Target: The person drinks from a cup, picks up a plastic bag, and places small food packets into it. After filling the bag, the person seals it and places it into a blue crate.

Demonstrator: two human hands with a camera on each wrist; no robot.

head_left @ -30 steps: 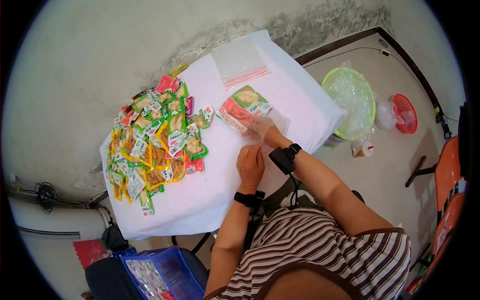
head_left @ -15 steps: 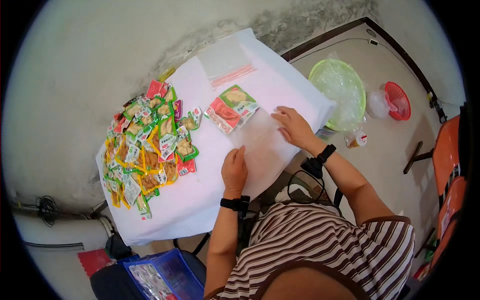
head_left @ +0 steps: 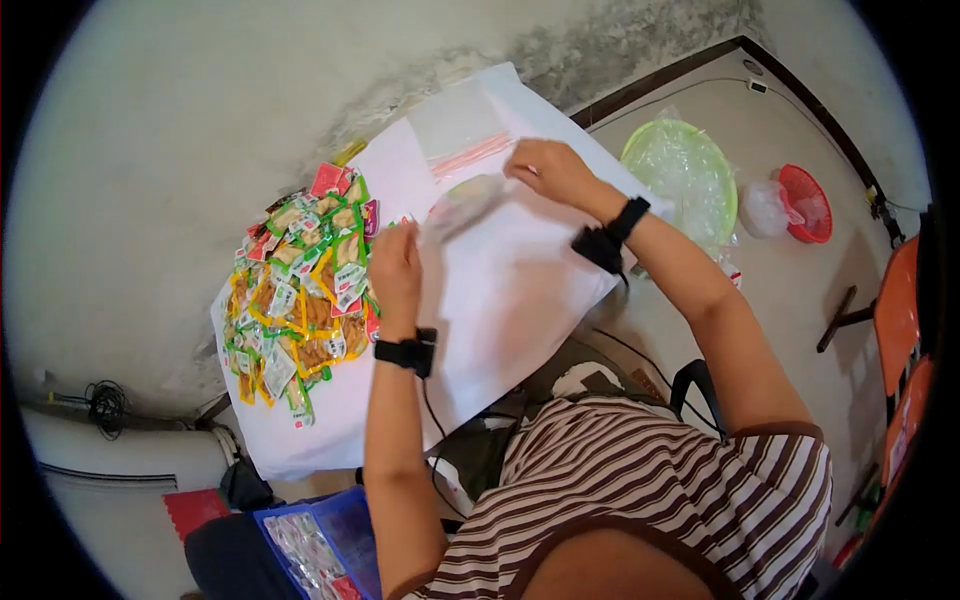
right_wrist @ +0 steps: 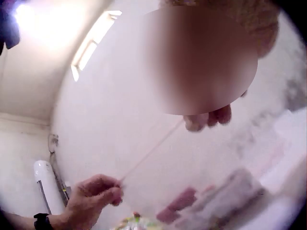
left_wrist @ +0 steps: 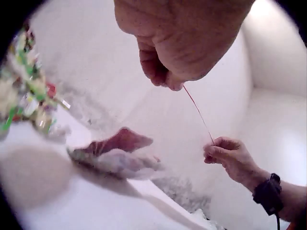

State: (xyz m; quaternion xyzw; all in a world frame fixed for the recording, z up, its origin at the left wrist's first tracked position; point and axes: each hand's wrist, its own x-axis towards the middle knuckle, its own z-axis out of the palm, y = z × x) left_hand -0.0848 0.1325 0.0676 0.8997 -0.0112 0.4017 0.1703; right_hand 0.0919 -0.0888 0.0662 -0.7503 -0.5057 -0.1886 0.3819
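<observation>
A clear zip bag (head_left: pixel 466 205) with snack packets inside hangs above the table between my two hands. My left hand (head_left: pixel 396 265) pinches one end of its red-lined top edge (left_wrist: pixel 198 112), near the packet pile. The other end is pinched by my right hand (head_left: pixel 555 172), farther right and toward the back. Between the two hands the edge is stretched into a taut line in both wrist views. Pinkish and green packets (left_wrist: pixel 120 152) show through the bag's lower part.
A big pile of snack packets (head_left: pixel 305 285) covers the table's left side. Flat at the back lies another zip bag (head_left: pixel 455 125). On the floor at right stand a green basin (head_left: pixel 632 150) and red basket (head_left: pixel 822 225); a blue crate (head_left: pixel 372 530) is at front left.
The bag with packets lay flat on the table and is now lifted by its top edge. My left hand moved left and away from me, my right hand farther back.
</observation>
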